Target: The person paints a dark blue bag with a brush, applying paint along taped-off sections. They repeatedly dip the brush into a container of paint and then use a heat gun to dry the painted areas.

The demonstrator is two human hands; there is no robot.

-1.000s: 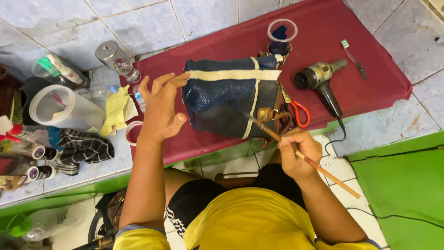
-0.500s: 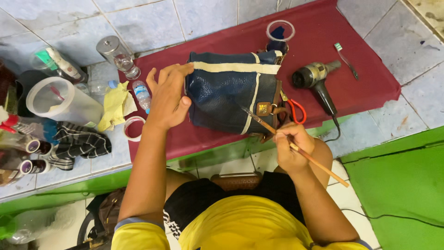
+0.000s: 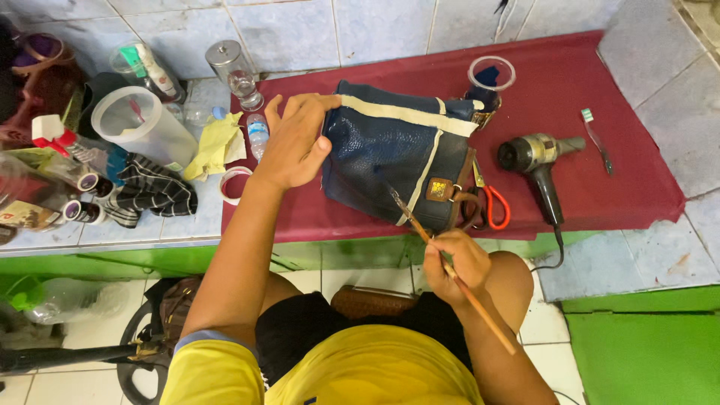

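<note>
Head view: the maroon cloth [image 3: 615,187] covers the counter, my navy leather handbag [image 3: 390,161] lying at its middle. My left hand [image 3: 296,142] lies spread open on the bag's left end; my right hand [image 3: 454,262] pinches a thin paintbrush [image 3: 450,266], bristles touching the bag's near side.

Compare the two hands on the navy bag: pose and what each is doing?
The left hand lies spread and open on the upper left edge of the navy bag, fingers splayed; the right hand is closed in a pinch on a long wooden brush. The left touches the bag directly; the right stays off it, only the brush tip meeting the leather. Both work over the maroon cloth.
</note>
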